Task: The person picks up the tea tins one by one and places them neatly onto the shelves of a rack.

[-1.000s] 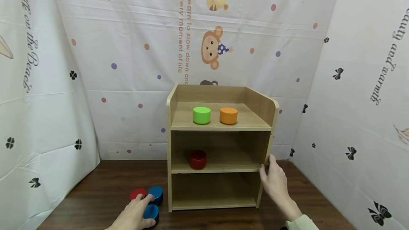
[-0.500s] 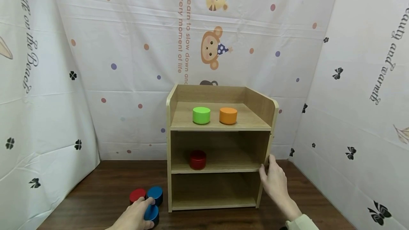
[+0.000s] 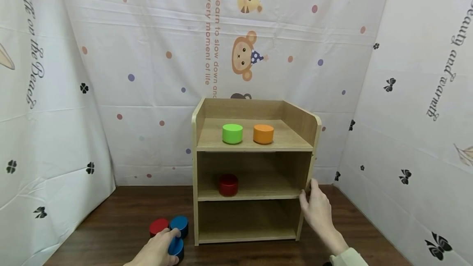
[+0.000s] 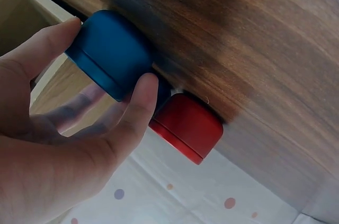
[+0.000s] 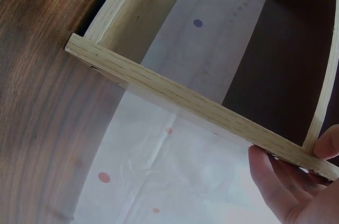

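My left hand [image 3: 156,250] pinches a small round blue tin [image 4: 108,52] between thumb and fingers, at the table's lower left in the head view. Directly behind it stands a second blue tin [image 3: 180,224], with a red tin [image 3: 159,225] beside that one. The left wrist view shows the held tin with a seam near one end, and the red tin [image 4: 189,128] just past my fingertip. At the right, my right hand [image 3: 318,209] grips the front edge of the wooden shelf's [image 3: 255,149] side panel, thumb on the inner side and fingers outside.
On the shelf's top level sit a green tin [image 3: 232,134] and an orange tin [image 3: 263,134]. A dark red tin [image 3: 228,185] stands left on the middle level. Printed white cloth [image 3: 148,134] hangs behind and on both sides of the dark wooden table [image 3: 122,208].
My left fingers have drawn back from over the red tin and closed around the nearer blue tin, which has shifted very slightly. My right hand keeps its hold on the shelf.
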`<state>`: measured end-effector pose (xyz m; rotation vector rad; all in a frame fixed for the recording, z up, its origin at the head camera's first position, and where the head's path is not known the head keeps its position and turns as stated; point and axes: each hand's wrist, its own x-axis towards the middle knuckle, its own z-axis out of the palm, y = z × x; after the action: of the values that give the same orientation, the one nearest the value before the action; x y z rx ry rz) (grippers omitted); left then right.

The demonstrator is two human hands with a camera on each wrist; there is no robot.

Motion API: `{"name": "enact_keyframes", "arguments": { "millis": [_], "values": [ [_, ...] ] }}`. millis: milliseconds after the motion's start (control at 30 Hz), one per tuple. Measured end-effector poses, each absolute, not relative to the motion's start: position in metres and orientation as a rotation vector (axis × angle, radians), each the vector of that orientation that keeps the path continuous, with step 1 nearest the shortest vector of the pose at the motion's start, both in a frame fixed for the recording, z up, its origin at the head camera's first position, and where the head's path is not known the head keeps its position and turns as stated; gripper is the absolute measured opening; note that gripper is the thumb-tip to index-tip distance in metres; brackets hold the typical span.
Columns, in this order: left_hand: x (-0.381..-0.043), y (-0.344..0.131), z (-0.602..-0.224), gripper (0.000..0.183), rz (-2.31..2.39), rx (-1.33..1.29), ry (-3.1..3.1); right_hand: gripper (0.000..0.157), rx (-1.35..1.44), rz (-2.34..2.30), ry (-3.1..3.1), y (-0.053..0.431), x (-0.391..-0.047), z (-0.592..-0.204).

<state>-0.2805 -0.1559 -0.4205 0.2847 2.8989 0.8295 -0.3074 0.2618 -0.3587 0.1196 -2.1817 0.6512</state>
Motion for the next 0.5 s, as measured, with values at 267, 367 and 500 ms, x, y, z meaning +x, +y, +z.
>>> {"name": "enact_keyframes", "arguments": {
  "millis": [267,367,500],
  "values": [
    [-0.2763,-0.1543,-0.4158,0.044,0.827,0.305,2.954,0.019,0.114,0.654,-2.191,0.2614,-0.3071,-0.3585],
    [-0.2745,-0.1535,-0.4141,0.044,0.832,0.318,2.960,0.020,0.111,0.657,-2.199,0.2615,-0.3073,-0.3586],
    [-0.2720,-0.1523,-0.4112,0.045,0.830,0.372,2.974,0.020,0.110,0.660,-2.207,0.2618,-0.3076,-0.3581]
  ]
}}
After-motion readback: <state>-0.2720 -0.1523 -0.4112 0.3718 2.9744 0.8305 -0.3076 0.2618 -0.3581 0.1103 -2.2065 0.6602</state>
